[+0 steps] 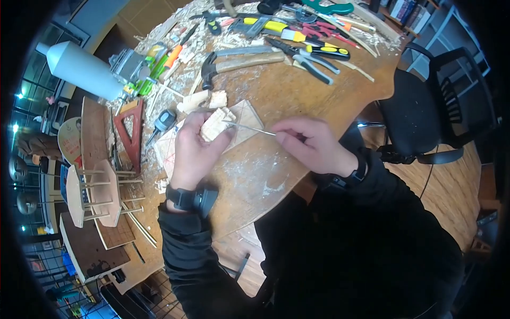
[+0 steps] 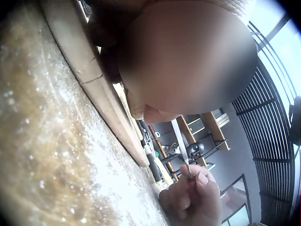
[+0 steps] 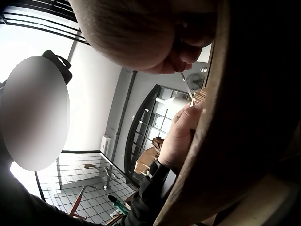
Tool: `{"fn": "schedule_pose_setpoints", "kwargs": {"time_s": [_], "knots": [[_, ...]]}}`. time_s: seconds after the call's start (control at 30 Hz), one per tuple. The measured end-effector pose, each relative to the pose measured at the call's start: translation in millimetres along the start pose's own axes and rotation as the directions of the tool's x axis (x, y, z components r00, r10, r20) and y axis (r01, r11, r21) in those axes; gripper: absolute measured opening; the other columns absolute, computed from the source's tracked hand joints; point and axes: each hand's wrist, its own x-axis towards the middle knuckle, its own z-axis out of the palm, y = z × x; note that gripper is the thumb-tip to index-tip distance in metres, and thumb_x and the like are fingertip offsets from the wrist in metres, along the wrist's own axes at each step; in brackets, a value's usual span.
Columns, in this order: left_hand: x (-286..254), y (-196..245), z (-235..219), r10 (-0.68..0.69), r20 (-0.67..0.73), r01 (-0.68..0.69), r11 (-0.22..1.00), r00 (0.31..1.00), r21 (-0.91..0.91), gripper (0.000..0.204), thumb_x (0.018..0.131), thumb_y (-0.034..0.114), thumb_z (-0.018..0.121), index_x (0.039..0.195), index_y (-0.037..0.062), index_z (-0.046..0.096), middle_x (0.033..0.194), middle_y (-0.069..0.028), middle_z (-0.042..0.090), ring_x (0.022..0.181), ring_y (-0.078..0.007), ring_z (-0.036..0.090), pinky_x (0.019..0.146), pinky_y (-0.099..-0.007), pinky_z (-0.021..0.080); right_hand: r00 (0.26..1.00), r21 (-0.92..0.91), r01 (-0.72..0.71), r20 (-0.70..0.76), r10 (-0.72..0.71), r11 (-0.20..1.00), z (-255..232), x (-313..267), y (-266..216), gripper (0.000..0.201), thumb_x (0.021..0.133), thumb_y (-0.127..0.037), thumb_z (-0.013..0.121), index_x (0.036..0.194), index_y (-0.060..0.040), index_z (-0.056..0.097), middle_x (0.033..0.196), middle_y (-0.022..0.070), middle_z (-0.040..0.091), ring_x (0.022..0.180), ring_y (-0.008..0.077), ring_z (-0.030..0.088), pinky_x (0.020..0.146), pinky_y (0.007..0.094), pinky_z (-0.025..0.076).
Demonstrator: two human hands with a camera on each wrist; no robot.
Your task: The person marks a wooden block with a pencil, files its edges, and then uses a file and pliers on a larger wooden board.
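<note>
My left hand point(image 1: 192, 146) grips a small pale carved block of wood point(image 1: 213, 126) between thumb and fingers, over a flat wooden board point(image 1: 248, 118). Ridges and grooves run across the block's upper part. My right hand point(image 1: 311, 142) pinches one end of a thin metal tool point(image 1: 251, 128) whose other end reaches the block beside the left thumb. In the left wrist view this tool point(image 2: 179, 141) looks flat and tapered, narrowing toward the right fingers. The right wrist view shows the left hand point(image 3: 178, 134) beyond the table edge, with the tool's tip at the block.
Two more pale wood pieces point(image 1: 194, 101) lie just beyond the left hand. A hammer point(image 1: 239, 63), pliers point(image 1: 305, 59) and other tools lie among shavings farther back. At left are a screwdriver-like grey tool point(image 1: 163, 123), a red set square point(image 1: 129, 133) and a small wooden model point(image 1: 101, 194).
</note>
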Motion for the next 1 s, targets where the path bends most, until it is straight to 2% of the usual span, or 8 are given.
{"fn": "schedule_pose_setpoints", "kwargs": {"time_s": [0.07,0.27,0.33,0.43,0.53,0.6,0.93,1.0], "knots": [[1.3,-2.8,0.1,0.008,0.007,-0.008,1.000,1.000,-0.009,0.038,0.084,0.018,0.086,0.112,-0.0041,0.071,0.105,-0.0194,0.072,0.098,-0.0283,0.071,0.088,-0.0356,0.054,0.999,-0.004,0.039,-0.016,-0.039,0.999,1.7,0.7,1.4,0.017,0.101,-0.010,0.071,0.115,-0.0008,0.074,0.086,0.0058,0.068,0.072,0.0105,0.061,0.065,0.0268,0.049],[0.2,-0.5,-1.4,0.031,0.005,-0.031,1.000,0.999,0.004,0.044,0.085,0.020,0.086,0.117,-0.0051,0.069,0.106,-0.0197,0.072,0.098,-0.0292,0.071,0.087,-0.0359,0.055,0.997,-0.084,0.075,-0.006,-0.075,0.994,3.5,3.6,-1.0,0.016,0.102,-0.011,0.069,0.113,-0.0007,0.074,0.092,0.0110,0.073,0.076,0.0175,0.068,0.069,0.0301,0.053],[-1.4,1.2,-2.1,0.007,0.011,-0.007,1.000,1.000,0.012,0.045,0.085,0.021,0.086,0.117,-0.0054,0.069,0.106,-0.0202,0.072,0.098,-0.0297,0.071,0.087,-0.0360,0.055,0.998,-0.090,0.056,-0.001,-0.057,0.994,5.0,4.7,-4.9,0.017,0.101,-0.014,0.066,0.110,-0.0007,0.073,0.093,0.0184,0.071,0.084,0.0366,0.071,0.074,0.0415,0.056],[-2.1,6.2,-3.3,0.066,-0.004,-0.065,0.990,0.998,0.124,0.047,0.086,0.025,0.085,0.117,-0.0060,0.068,0.108,-0.0223,0.071,0.098,-0.0334,0.071,0.086,-0.0382,0.055,0.985,-0.198,0.169,0.003,-0.172,0.965,6.9,6.1,1.2,0.016,0.099,-0.010,0.070,0.111,-0.0006,0.074,0.093,0.0166,0.072,0.079,0.0301,0.071,0.069,0.0367,0.055],[-1.9,7.7,-3.5,0.083,-0.012,-0.079,0.983,0.997,0.167,0.049,0.087,0.029,0.085,0.117,-0.0060,0.068,0.109,-0.0242,0.070,0.098,-0.0377,0.070,0.086,-0.0417,0.054,0.965,-0.290,0.257,0.032,-0.259,0.922,7.6,8.1,-3.6,0.016,0.097,-0.009,0.070,0.110,-0.0003,0.074,0.094,0.0185,0.072,0.082,0.0362,0.071,0.071,0.0404,0.055],[-1.8,6.2,-3.4,0.095,-0.012,-0.092,0.982,0.995,0.165,0.049,0.088,0.030,0.083,0.116,-0.0061,0.067,0.109,-0.0262,0.070,0.099,-0.0414,0.070,0.087,-0.0448,0.054,0.965,-0.310,0.258,0.035,-0.260,0.915,10.4,9.3,-7.0,0.016,0.097,-0.010,0.070,0.110,-0.0004,0.074,0.094,0.0186,0.072,0.083,0.0372,0.071,0.071,0.0412,0.056],[-2.9,5.6,-5.7,0.144,-0.013,-0.140,0.976,0.989,0.168,0.046,0.089,0.029,0.080,0.117,-0.0051,0.066,0.109,-0.0286,0.068,0.101,-0.0453,0.068,0.087,-0.0473,0.054,0.980,-0.369,0.194,0.041,-0.192,0.909,28.7,-1.2,-26.5,0.017,0.099,-0.011,0.065,0.109,-0.0004,0.074,0.091,0.0211,0.071,0.085,0.0420,0.070,0.075,0.0467,0.056],[-2.9,11.5,-7.6,0.060,0.039,-0.065,0.985,0.997,0.159,0.046,0.089,0.029,0.080,0.116,-0.0050,0.065,0.110,-0.0291,0.068,0.102,-0.0462,0.068,0.088,-0.0483,0.054,0.983,-0.393,0.184,0.056,-0.176,0.901,31.0,3.7,-29.5,0.016,0.099,-0.010,0.065,0.109,-0.0007,0.073,0.091,0.0213,0.070,0.085,0.0424,0.069,0.075,0.0470,0.056]]}}
